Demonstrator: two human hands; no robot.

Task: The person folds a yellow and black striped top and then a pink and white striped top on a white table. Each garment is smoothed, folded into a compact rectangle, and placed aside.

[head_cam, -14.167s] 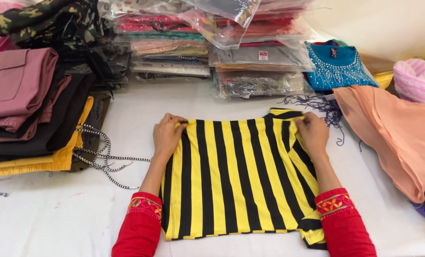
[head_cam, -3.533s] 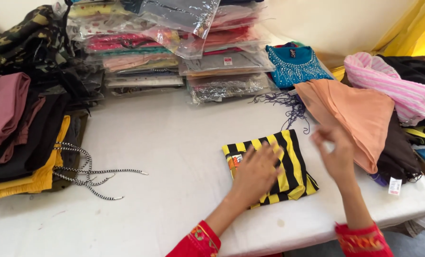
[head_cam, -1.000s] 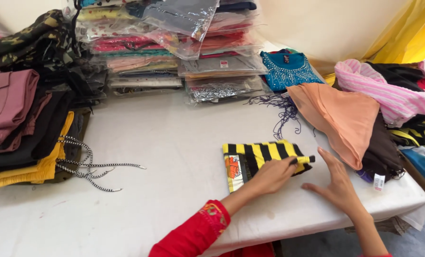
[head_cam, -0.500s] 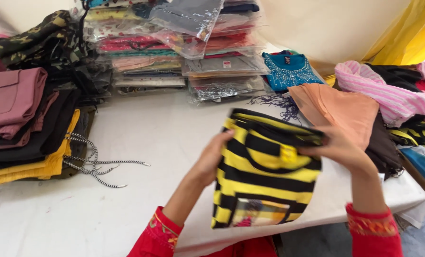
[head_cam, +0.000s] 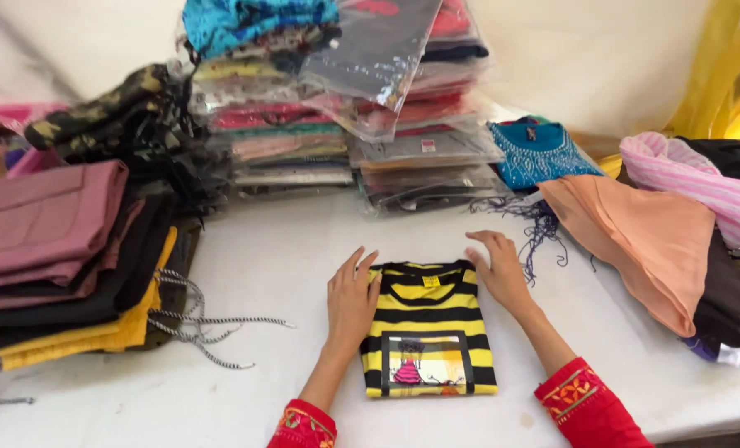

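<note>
Yellow and black stripes now face up in a neat rectangle: the folded striped T-shirt (head_cam: 427,330) lies flat on the white table (head_cam: 287,265), neckline away from the person and a framed picture print showing on its near half. Half a second ago it was lifted off the surface and held in the air between both hands; a second ago it lay as a narrower strip with the stripes running the other way. So it has been turned over and set down front-side up, which reads as the fold being finished and only being pressed square. The left hand (head_cam: 351,300) rests open and flat, fingers spread, along the shirt's left edge, gripping nothing. The right hand (head_cam: 497,270) is also open, palm down on the far right corner near the collar, pressing rather than grasping. Both sleeves are red with embroidered cuffs. To the left sits a pile of folded garments (head_cam: 55,257) in mauve, black and mustard with striped drawstrings (head_cam: 196,319) trailing out; behind stands a stack of clothes in clear plastic bags (head_cam: 345,108); to the right lie a peach garment (head_cam: 643,241) and a teal embroidered top (head_cam: 540,153).
</note>
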